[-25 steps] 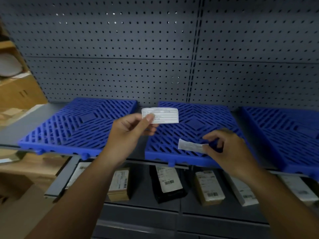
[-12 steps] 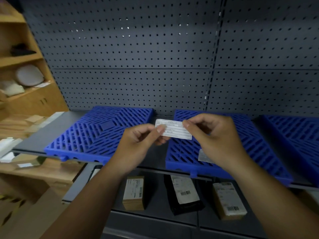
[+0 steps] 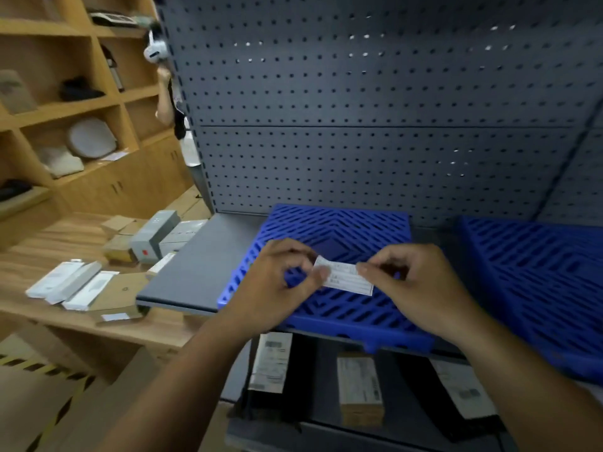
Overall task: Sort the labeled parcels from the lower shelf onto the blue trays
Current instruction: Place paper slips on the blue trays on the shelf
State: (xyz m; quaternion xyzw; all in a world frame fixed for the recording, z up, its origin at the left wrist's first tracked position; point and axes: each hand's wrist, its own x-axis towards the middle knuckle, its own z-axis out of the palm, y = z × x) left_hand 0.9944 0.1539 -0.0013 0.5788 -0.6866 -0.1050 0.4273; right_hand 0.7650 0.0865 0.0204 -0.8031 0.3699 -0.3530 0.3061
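Observation:
A small white paper label (image 3: pixel 346 278) is held between both hands above the left blue tray (image 3: pixel 339 230). My left hand (image 3: pixel 277 282) pinches its left end and my right hand (image 3: pixel 414 285) pinches its right end. A second blue tray (image 3: pixel 538 272) lies to the right on the same grey shelf (image 3: pixel 202 272). On the lower shelf below lie labeled parcels: a black one (image 3: pixel 270 370) at the left, a brown box (image 3: pixel 359 389) in the middle, and a dark parcel (image 3: pixel 463 396) at the right.
A grey pegboard (image 3: pixel 359 109) backs the shelf. At the left, a wooden counter (image 3: pixel 49 256) carries several small boxes (image 3: pixel 153 236) and white packets (image 3: pixel 71 282). Wooden shelving (image 3: pixel 65 93) stands behind it. Part of another person (image 3: pixel 169 93) shows beside the pegboard edge.
The view has swung left and closer to the left tray. My right hand keeps its pinch on the label's right end; the label now sits lower, over the left tray.

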